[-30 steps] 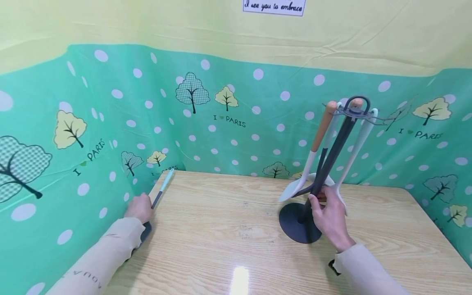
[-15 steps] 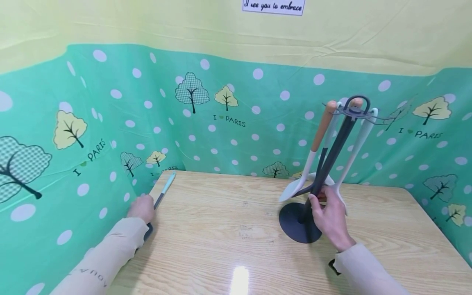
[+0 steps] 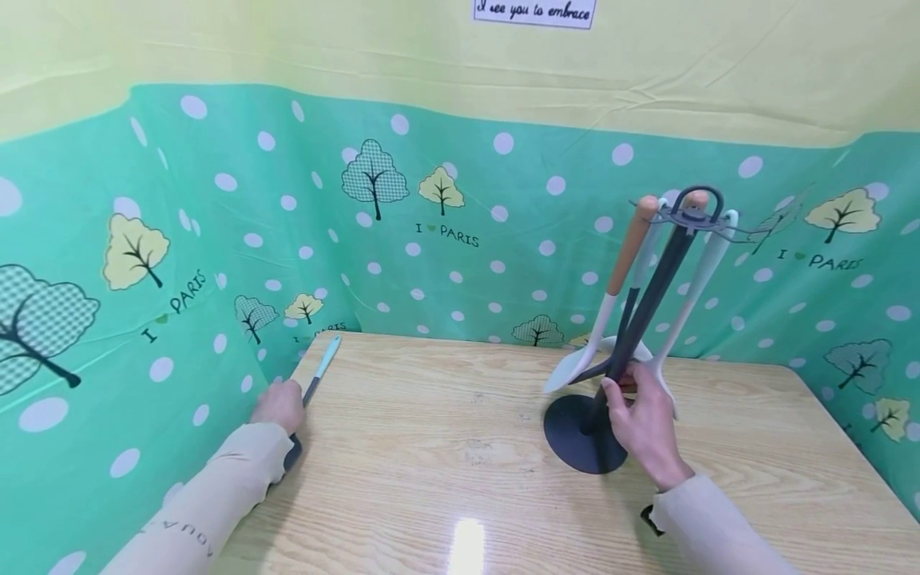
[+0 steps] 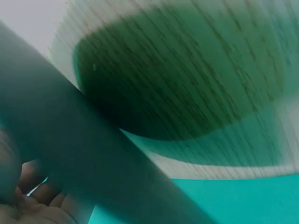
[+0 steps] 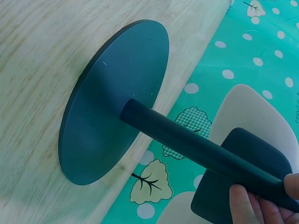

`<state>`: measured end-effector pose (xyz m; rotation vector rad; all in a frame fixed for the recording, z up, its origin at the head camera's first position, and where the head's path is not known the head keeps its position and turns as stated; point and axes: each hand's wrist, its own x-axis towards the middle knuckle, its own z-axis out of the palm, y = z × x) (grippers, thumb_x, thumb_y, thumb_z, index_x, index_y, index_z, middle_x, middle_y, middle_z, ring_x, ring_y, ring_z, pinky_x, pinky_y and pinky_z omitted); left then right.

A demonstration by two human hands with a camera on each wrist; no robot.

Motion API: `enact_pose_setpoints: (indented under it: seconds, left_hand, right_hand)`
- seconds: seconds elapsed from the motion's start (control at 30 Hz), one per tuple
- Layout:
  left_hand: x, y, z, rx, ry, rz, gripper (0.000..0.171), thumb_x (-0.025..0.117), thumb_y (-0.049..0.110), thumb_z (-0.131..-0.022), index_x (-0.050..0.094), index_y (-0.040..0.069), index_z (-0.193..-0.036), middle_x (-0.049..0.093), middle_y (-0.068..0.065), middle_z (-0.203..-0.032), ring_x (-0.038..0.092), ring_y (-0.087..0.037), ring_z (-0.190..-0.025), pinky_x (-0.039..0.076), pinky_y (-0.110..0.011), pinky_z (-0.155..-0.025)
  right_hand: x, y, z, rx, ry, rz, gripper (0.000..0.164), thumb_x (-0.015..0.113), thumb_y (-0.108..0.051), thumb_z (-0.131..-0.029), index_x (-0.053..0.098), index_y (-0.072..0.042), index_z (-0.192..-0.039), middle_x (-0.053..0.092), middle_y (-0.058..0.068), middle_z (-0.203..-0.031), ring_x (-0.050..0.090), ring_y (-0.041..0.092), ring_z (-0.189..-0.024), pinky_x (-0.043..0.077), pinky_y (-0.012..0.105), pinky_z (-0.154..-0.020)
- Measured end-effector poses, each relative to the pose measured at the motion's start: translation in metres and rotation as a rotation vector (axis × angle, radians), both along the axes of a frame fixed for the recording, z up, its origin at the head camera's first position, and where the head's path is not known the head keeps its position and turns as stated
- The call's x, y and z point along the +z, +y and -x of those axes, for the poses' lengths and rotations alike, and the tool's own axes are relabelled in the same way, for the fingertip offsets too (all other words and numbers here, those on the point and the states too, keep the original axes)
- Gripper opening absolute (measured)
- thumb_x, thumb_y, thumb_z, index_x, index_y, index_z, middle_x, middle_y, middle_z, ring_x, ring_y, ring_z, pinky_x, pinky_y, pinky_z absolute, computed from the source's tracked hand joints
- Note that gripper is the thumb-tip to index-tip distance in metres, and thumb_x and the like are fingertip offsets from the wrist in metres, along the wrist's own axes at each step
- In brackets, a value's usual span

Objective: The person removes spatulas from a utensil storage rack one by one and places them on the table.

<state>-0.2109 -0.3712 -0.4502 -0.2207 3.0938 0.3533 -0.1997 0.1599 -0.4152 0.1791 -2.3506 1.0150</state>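
Note:
At the table's left edge my left hand grips a kitchen utensil with a mint handle and a dark shaft. Its dark head shows only partly beside the sleeve, so the exact kind is unclear. In the left wrist view a blurred dark band crosses close to the camera, with fingers at lower left. On the right, my right hand holds the black pole of an upright utensil stand, thumb and fingers on opposite sides. Its round base rests on the table.
Several utensils hang from the stand's top ring, among them a white turner with a wooden handle and one with a mint handle. Polka-dot cloth walls the table at the back and sides.
The left hand has shifted slightly rightward and nearer, with the mint-handled utensil moving along. The right hand and stand look unmoved.

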Motion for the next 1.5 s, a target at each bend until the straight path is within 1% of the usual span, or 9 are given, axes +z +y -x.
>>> enact_pose_setpoints:
  seconds: [0.27, 0.43, 0.7, 0.8, 0.87, 1.03, 1.13, 1.3, 1.5]
  left_hand:
    - [-0.001, 0.000, 0.000, 0.014, -0.004, -0.005, 0.009, 0.052, -0.008, -0.085, 0.059, -0.011, -0.088, 0.049, -0.019, -0.078, 0.049, -0.031, -0.071, 0.046, -0.039, -0.056]
    - [0.002, -0.001, 0.000, 0.012, -0.018, -0.010, 0.007, 0.056, -0.006, -0.082, 0.059, -0.010, -0.087, 0.050, -0.018, -0.078, 0.050, -0.030, -0.068, 0.046, -0.038, -0.055]
    - [0.015, 0.008, -0.001, 0.010, -0.043, -0.032, 0.008, 0.060, -0.003, -0.083, 0.059, -0.010, -0.088, 0.054, -0.017, -0.074, 0.052, -0.027, -0.062, 0.043, -0.034, -0.050]
    - [0.020, 0.017, -0.002, 0.006, -0.047, -0.027, 0.011, 0.062, 0.000, -0.084, 0.058, -0.009, -0.089, 0.055, -0.015, -0.070, 0.052, -0.026, -0.059, 0.043, -0.034, -0.048]
    - [0.022, 0.024, -0.002, -0.015, -0.031, -0.016, 0.014, 0.064, 0.001, -0.083, 0.059, -0.009, -0.092, 0.057, -0.015, -0.071, 0.052, -0.026, -0.060, 0.044, -0.035, -0.051]
    - [0.024, 0.043, -0.002, -0.102, 0.027, 0.012, 0.014, 0.068, 0.002, -0.081, 0.061, -0.007, -0.091, 0.059, -0.014, -0.071, 0.053, -0.024, -0.059, 0.047, -0.037, -0.054]
    - [0.024, 0.057, -0.004, -0.144, 0.056, 0.030, 0.013, 0.070, 0.004, -0.081, 0.059, -0.004, -0.084, 0.058, -0.013, -0.069, 0.057, -0.024, -0.058, 0.050, -0.038, -0.052]
    - [0.026, 0.083, -0.009, -0.175, 0.065, 0.060, 0.016, 0.072, 0.008, -0.082, 0.062, -0.003, -0.087, 0.064, -0.014, -0.074, 0.061, -0.024, -0.062, 0.052, -0.038, -0.057]
    - [0.028, 0.108, -0.017, -0.217, 0.082, 0.036, 0.015, 0.073, 0.010, -0.083, 0.065, -0.002, -0.086, 0.065, -0.013, -0.075, 0.061, -0.021, -0.061, 0.051, -0.033, -0.055]
  right_hand:
    - [0.000, 0.001, 0.000, -0.008, -0.002, -0.006, 0.014, 0.063, -0.009, -0.091, 0.056, -0.005, -0.102, 0.062, 0.010, -0.090, 0.064, 0.024, -0.082, 0.055, 0.034, -0.066]
    - [0.000, 0.001, 0.001, -0.009, 0.001, -0.005, 0.014, 0.064, -0.010, -0.091, 0.057, -0.005, -0.101, 0.062, 0.009, -0.090, 0.064, 0.024, -0.082, 0.054, 0.031, -0.065]
    - [0.000, 0.001, 0.001, -0.001, 0.001, -0.001, 0.014, 0.062, -0.009, -0.091, 0.056, -0.005, -0.103, 0.062, 0.011, -0.092, 0.063, 0.025, -0.082, 0.055, 0.042, -0.067]
    - [0.001, 0.001, 0.000, 0.004, -0.004, 0.001, 0.014, 0.062, -0.010, -0.092, 0.056, -0.004, -0.103, 0.062, 0.011, -0.092, 0.063, 0.026, -0.083, 0.055, 0.045, -0.068]
    - [0.001, 0.001, 0.000, 0.004, -0.004, 0.001, 0.014, 0.062, -0.010, -0.092, 0.056, -0.005, -0.103, 0.062, 0.011, -0.092, 0.063, 0.026, -0.083, 0.055, 0.045, -0.068]
    - [0.001, 0.001, 0.001, -0.003, 0.007, -0.008, 0.013, 0.063, -0.009, -0.091, 0.056, -0.004, -0.102, 0.062, 0.010, -0.091, 0.063, 0.025, -0.082, 0.055, 0.039, -0.067]
    - [0.000, 0.001, 0.001, -0.005, 0.003, -0.006, 0.013, 0.062, -0.009, -0.091, 0.056, -0.004, -0.102, 0.062, 0.010, -0.091, 0.063, 0.025, -0.082, 0.054, 0.039, -0.067]
    - [-0.001, 0.001, 0.001, 0.002, -0.017, 0.008, 0.013, 0.061, -0.009, -0.092, 0.056, -0.004, -0.103, 0.062, 0.011, -0.092, 0.063, 0.026, -0.083, 0.055, 0.044, -0.068]
    - [-0.002, 0.000, 0.000, 0.004, -0.029, 0.011, 0.013, 0.061, -0.009, -0.093, 0.056, -0.004, -0.104, 0.061, 0.011, -0.093, 0.062, 0.026, -0.084, 0.055, 0.044, -0.068]
